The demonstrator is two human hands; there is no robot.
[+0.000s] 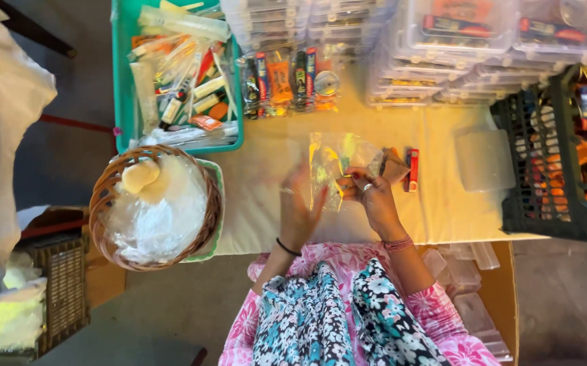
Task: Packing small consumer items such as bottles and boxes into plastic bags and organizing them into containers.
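Both my hands hold a clear plastic bag [334, 159] above a pale cloth-covered table [266, 196]. My left hand [298, 207] rests flat against the bag's left side, fingers up. At the bag's right edge, my right hand [369, 193], with a ring on one finger, pinches the plastic. Just right of that hand lie a small brown packet [395, 166] and a narrow red box [412, 169].
A wicker basket [103, 203] lined with white plastic holds a pale round lump at left. Behind it is a teal tray [122, 81] of small packaged items. Stacks of clear lidded boxes [442, 61] line the back. A dark crate [544, 183] of packets stands at right.
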